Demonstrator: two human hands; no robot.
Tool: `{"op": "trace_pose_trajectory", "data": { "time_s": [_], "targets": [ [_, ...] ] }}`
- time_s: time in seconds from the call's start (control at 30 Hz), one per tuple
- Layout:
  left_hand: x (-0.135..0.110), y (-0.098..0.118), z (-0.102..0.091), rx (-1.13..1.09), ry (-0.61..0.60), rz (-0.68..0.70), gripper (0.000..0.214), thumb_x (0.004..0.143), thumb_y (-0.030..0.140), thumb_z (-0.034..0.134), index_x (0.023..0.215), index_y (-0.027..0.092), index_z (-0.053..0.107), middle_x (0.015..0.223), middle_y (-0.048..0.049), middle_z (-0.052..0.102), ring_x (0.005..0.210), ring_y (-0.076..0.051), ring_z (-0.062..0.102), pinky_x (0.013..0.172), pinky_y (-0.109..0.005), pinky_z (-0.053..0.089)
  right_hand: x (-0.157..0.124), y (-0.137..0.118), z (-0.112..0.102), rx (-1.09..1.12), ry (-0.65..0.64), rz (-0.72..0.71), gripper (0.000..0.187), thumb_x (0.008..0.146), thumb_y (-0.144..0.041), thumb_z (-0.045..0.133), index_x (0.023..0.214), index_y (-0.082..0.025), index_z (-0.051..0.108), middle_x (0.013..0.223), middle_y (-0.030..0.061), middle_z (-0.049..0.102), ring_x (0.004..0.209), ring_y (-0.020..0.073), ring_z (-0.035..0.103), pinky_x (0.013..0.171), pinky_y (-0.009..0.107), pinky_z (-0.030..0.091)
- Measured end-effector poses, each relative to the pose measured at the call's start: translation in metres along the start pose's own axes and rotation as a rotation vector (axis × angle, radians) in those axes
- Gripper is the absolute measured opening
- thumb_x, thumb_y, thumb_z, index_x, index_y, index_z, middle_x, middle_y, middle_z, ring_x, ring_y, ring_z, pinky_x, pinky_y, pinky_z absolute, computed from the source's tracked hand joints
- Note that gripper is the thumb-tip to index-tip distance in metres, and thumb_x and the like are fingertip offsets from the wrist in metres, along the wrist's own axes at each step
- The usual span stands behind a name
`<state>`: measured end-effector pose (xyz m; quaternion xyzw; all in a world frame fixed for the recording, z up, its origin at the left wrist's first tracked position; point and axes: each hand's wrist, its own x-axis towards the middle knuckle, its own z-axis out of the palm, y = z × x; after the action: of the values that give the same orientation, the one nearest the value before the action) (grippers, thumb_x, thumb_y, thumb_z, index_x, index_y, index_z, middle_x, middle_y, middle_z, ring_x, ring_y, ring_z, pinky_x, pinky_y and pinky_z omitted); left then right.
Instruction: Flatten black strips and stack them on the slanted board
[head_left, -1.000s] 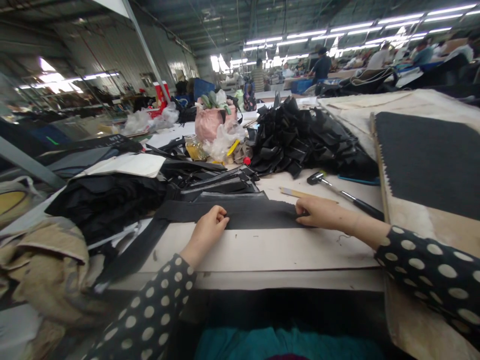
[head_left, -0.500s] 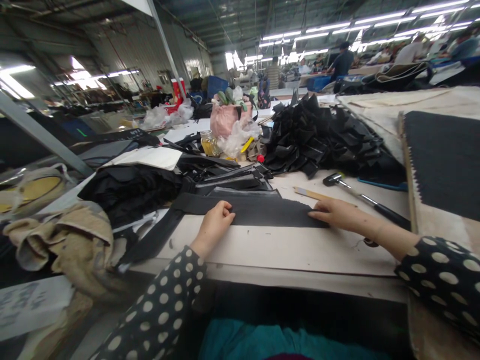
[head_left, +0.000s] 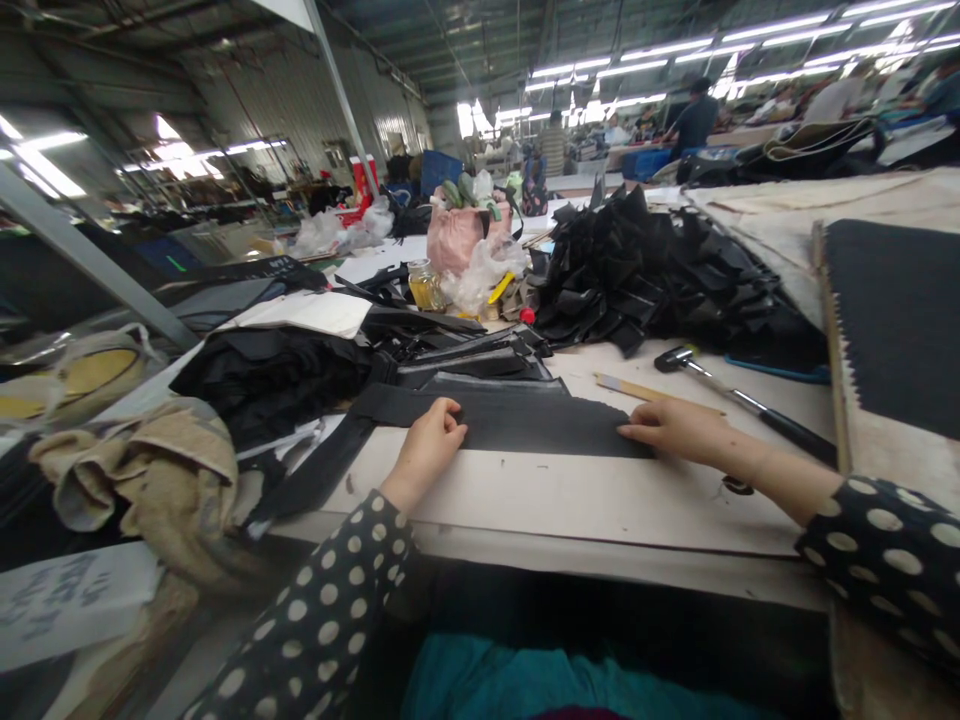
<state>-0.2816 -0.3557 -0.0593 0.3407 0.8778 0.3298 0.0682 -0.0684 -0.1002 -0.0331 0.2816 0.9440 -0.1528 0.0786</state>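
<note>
A long black strip of material [head_left: 536, 425] lies flat across the pale work board [head_left: 517, 500] in front of me. My left hand [head_left: 431, 440] rests on the strip left of its middle, fingers curled and closed at its near part. At the strip's right end is my right hand [head_left: 671, 428], thumb and fingertips pinched together on the edge. Behind the strip are more black pieces with grey edges [head_left: 487, 358]. A yellow-brown flat stick [head_left: 619, 386] lies just beyond my right hand, partly hidden by it. Past it is a hammer [head_left: 716, 383] with a black handle.
A large heap of black pieces [head_left: 652, 270] stands behind, beside a pink bag [head_left: 457, 238] and a glass jar [head_left: 424, 288]. To the left are a black bundle [head_left: 270, 380] and a crumpled tan cloth [head_left: 176, 455]. A dark panel [head_left: 900, 320] leans at right.
The view has turned slightly left, so the table and its things appear a little further right. Both hands stay at the black strip with almost the same grip.
</note>
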Motion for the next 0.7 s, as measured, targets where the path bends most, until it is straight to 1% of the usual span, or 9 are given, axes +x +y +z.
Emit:
{"op": "trace_pose_trajectory", "data": {
  "time_s": [0.17,0.4,0.6,0.7],
  "targets": [
    [0.0015,0.0017,-0.0018,0.023,-0.025,-0.014,0.024,0.07,0.022,0.055,0.093,0.019,0.049,0.06,0.0058,0.054,0.058,-0.011,0.053,0.057,-0.022,0.036,-0.0008,-0.0027,-0.002,0.002,-0.012,0.009,0.033,0.075,-0.051,0.045,0.07,-0.022,0.061,0.066,0.0011,0.062,0.061,0.0159,0.054,0.047,0.023,0.029],
    [0.0039,0.0014,-0.0033,0.041,-0.061,-0.025,0.023,0.07,0.023,0.054,0.092,0.019,0.049,0.063,0.005,0.055,0.059,-0.012,0.053,0.056,-0.022,0.036,-0.0014,-0.0045,-0.0063,-0.021,-0.042,0.021,0.027,0.075,-0.045,0.049,0.07,-0.022,0.061,0.068,0.0022,0.062,0.062,0.016,0.053,0.047,0.023,0.03],
    [0.0039,0.0017,-0.0042,0.061,-0.076,-0.022,0.022,0.07,0.023,0.054,0.092,0.019,0.049,0.062,0.0051,0.055,0.059,-0.012,0.053,0.056,-0.022,0.036,-0.0013,-0.0058,-0.006,-0.019,-0.034,0.021,0.028,0.075,-0.046,0.049,0.068,-0.022,0.06,0.066,0.0027,0.06,0.061,0.0159,0.052,0.048,0.024,0.031],
    [0.005,0.0024,-0.0054,0.111,-0.088,-0.01,0.023,0.07,0.023,0.054,0.093,0.02,0.048,0.063,0.0048,0.055,0.06,-0.012,0.053,0.055,-0.022,0.034,-0.0009,-0.0057,-0.0041,-0.039,-0.013,0.01,0.027,0.075,-0.045,0.049,0.067,-0.021,0.058,0.064,0.0022,0.058,0.06,0.0157,0.052,0.05,0.024,0.032]
  ]
}}
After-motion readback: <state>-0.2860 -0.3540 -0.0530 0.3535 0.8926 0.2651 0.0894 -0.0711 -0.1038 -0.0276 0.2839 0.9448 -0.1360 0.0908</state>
